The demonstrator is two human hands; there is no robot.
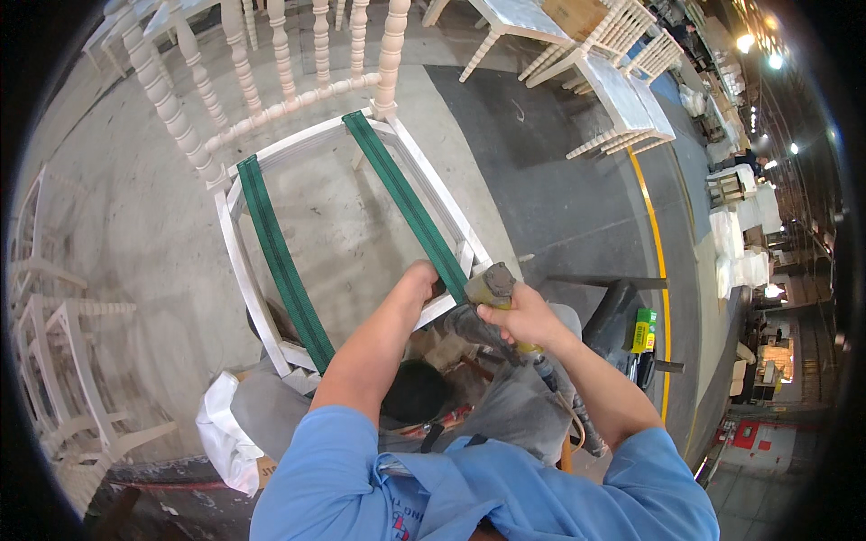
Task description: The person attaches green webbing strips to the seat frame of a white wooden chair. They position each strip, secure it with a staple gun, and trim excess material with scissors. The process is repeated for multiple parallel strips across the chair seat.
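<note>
A pale wooden chair frame with an open seat lies before me, and two green webbing straps run across the opening from the back rail to the front. My right hand is closed around a worn, yellowish staple gun, its head over the front right corner by the end of the right strap. Just left of that strap end, my left hand is curled at the front rail. Its fingers are mostly hidden, and I cannot see what they grip. The left strap reaches the front rail near my left forearm.
Turned spindles rise at the frame's far end. More pale chairs stand at left, others at far right. A green and yellow box sits right of my arm. Beside my left leg is a white plastic bag.
</note>
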